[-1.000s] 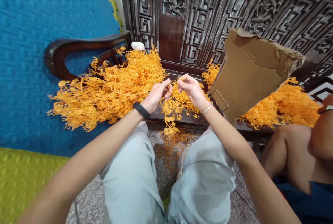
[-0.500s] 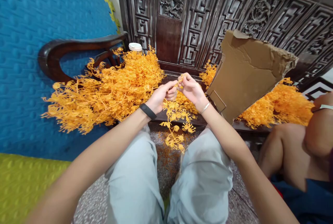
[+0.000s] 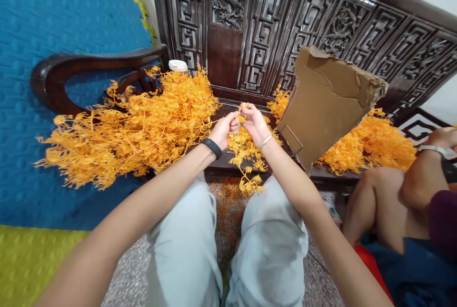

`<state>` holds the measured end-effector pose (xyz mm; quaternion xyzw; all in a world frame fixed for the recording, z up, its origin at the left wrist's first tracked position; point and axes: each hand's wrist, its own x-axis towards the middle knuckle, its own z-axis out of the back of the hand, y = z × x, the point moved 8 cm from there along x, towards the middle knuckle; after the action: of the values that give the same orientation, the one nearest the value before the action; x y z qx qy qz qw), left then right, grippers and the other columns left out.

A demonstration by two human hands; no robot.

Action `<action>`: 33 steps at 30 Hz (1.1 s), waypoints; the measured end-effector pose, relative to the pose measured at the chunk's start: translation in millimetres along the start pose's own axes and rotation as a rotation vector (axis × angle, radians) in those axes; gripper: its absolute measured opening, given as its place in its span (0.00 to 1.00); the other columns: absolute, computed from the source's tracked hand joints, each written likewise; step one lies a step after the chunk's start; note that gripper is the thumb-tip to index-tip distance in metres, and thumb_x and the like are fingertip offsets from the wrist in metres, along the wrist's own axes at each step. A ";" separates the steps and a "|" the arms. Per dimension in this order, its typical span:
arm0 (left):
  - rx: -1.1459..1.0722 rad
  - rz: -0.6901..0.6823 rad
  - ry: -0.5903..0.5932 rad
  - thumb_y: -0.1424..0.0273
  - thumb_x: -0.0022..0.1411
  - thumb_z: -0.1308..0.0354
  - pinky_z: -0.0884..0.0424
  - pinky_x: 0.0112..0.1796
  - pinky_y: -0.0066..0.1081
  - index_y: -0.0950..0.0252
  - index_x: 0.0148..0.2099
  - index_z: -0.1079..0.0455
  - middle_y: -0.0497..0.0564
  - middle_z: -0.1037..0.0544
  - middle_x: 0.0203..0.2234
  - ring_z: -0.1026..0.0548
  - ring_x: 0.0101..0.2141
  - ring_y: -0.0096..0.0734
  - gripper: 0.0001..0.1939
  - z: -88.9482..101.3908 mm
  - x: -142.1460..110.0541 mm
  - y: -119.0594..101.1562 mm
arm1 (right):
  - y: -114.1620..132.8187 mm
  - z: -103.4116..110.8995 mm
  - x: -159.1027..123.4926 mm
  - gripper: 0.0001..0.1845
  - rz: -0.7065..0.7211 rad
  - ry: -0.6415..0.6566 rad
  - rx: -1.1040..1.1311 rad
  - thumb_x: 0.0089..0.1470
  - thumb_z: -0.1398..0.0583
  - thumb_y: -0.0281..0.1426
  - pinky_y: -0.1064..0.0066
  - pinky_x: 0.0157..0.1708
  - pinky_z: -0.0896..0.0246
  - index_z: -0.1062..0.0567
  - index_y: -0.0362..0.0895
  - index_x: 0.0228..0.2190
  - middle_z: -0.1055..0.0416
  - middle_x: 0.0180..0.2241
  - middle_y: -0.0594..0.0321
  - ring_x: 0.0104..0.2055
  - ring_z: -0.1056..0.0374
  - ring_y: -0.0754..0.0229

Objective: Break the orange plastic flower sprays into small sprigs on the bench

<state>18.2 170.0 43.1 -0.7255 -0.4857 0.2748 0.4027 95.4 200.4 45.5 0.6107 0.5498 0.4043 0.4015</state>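
Orange and frilly, a thin sprig (image 3: 242,118) is pinched by the left hand (image 3: 224,130) and right hand (image 3: 254,123), above the dark carved wooden bench (image 3: 224,57). A fluffy orange heap (image 3: 143,126) sits at the bench's left end.

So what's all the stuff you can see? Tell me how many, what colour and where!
Carved bench: 1, dark brown, ahead
Cardboard: 1, brown, right of centre
Left pile: 1, orange, by the armrest
Middle pile: 1, orange, on the seat
Right pile: 1, orange, partly behind the cardboard
Fallen bits: too many to count, orange, floor
White tub: 1, white, behind the left pile
Blue mat: 1, blue, left
Other person: 1, dark blue and purple clothes, far right
Sprig: 1, orange, between both hands
Trousers: 1 pair, pale blue, below
Left hand: 1, bare, black wristband, centre
Right hand: 1, bare, silvery bracelet, centre
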 end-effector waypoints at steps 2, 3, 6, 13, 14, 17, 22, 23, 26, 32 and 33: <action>0.056 -0.018 -0.052 0.73 0.63 0.56 0.56 0.15 0.20 0.65 0.14 0.52 0.40 0.53 0.09 0.54 0.11 0.14 0.25 3.5 -0.8 2.7 | 1.0 6.2 12.2 0.09 -0.014 -0.035 -0.017 0.47 0.42 0.30 0.75 0.28 0.39 0.41 0.45 0.25 0.38 0.23 0.70 0.25 0.39 0.69; 0.095 -0.015 -0.067 0.73 0.63 0.56 0.56 0.15 0.21 0.65 0.13 0.52 0.40 0.53 0.09 0.54 0.12 0.15 0.25 3.1 -4.3 4.7 | 3.9 13.1 18.7 0.09 -0.007 -0.071 -0.033 0.48 0.42 0.30 0.75 0.28 0.39 0.41 0.45 0.26 0.37 0.23 0.70 0.25 0.38 0.69; 0.235 0.059 0.018 0.73 0.61 0.54 0.56 0.16 0.23 0.65 0.12 0.51 0.41 0.52 0.09 0.54 0.12 0.16 0.25 -11.0 -21.9 14.4 | 16.8 45.9 35.3 0.09 0.061 -0.242 -0.151 0.48 0.43 0.33 0.73 0.29 0.39 0.40 0.45 0.26 0.36 0.25 0.70 0.24 0.37 0.69; 0.307 0.005 0.182 0.63 0.63 0.54 0.49 0.19 0.24 0.66 0.15 0.43 0.43 0.48 0.10 0.48 0.14 0.18 0.25 -12.3 -37.6 0.0 | 9.5 105.7 49.9 0.13 0.135 -0.381 -0.635 0.37 0.39 0.26 0.73 0.26 0.43 0.40 0.44 0.24 0.39 0.19 0.71 0.21 0.40 0.67; 0.283 0.009 0.170 0.62 0.63 0.55 0.47 0.19 0.24 0.66 0.16 0.42 0.43 0.47 0.10 0.47 0.14 0.19 0.25 -5.2 -36.1 -3.0 | 4.5 111.6 51.0 0.14 0.122 -0.374 -0.675 0.35 0.39 0.25 0.73 0.26 0.43 0.39 0.44 0.24 0.40 0.19 0.72 0.21 0.40 0.67; 0.189 0.004 0.162 0.60 0.64 0.59 0.43 0.21 0.24 0.66 0.18 0.40 0.44 0.44 0.11 0.43 0.15 0.21 0.25 11.2 -34.0 -12.1 | -6.4 124.1 54.6 0.14 0.104 -0.338 -0.773 0.33 0.38 0.25 0.71 0.28 0.42 0.37 0.44 0.25 0.39 0.19 0.72 0.23 0.39 0.65; 0.078 -0.011 0.092 0.56 0.63 0.58 0.41 0.22 0.24 0.65 0.20 0.40 0.45 0.41 0.13 0.39 0.17 0.22 0.24 25.7 -38.1 -24.2 | -5.7 124.5 55.1 0.12 0.171 -0.291 -0.845 0.34 0.38 0.26 0.68 0.40 0.40 0.32 0.42 0.27 0.32 0.31 0.64 0.35 0.36 0.63; 0.068 -0.014 0.079 0.55 0.62 0.58 0.41 0.21 0.24 0.65 0.20 0.40 0.45 0.41 0.13 0.39 0.17 0.22 0.24 27.1 -39.0 -25.9 | -4.9 121.5 54.3 0.13 0.178 -0.275 -0.859 0.34 0.38 0.26 0.67 0.42 0.41 0.31 0.42 0.28 0.31 0.32 0.64 0.36 0.36 0.62; 0.041 -0.033 0.051 0.54 0.62 0.57 0.39 0.22 0.24 0.64 0.20 0.40 0.46 0.41 0.13 0.39 0.17 0.22 0.24 30.7 -40.2 -30.4 | -5.1 109.1 52.1 0.15 0.177 -0.199 -0.886 0.34 0.39 0.26 0.66 0.40 0.40 0.29 0.42 0.31 0.30 0.35 0.62 0.32 0.36 0.63; 0.025 -0.035 -0.004 0.55 0.61 0.55 0.37 0.23 0.23 0.65 0.21 0.39 0.45 0.40 0.14 0.37 0.18 0.22 0.23 39.4 -37.5 -31.7 | 2.9 82.0 46.7 0.12 0.265 -0.074 -0.778 0.34 0.38 0.25 0.66 0.40 0.38 0.28 0.40 0.28 0.32 0.45 0.57 0.31 0.36 0.66; 0.029 -0.031 -0.018 0.55 0.61 0.55 0.37 0.23 0.23 0.65 0.21 0.39 0.45 0.39 0.14 0.37 0.18 0.22 0.23 40.7 -37.0 -31.4 | 4.5 76.1 44.1 0.11 0.266 -0.044 -0.756 0.35 0.38 0.25 0.66 0.40 0.38 0.28 0.40 0.28 0.31 0.44 0.58 0.31 0.36 0.66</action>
<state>-43.0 155.0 48.8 -0.7095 -0.4966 0.2821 0.4128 171.2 240.4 25.4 0.4942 0.2698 0.6135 0.5537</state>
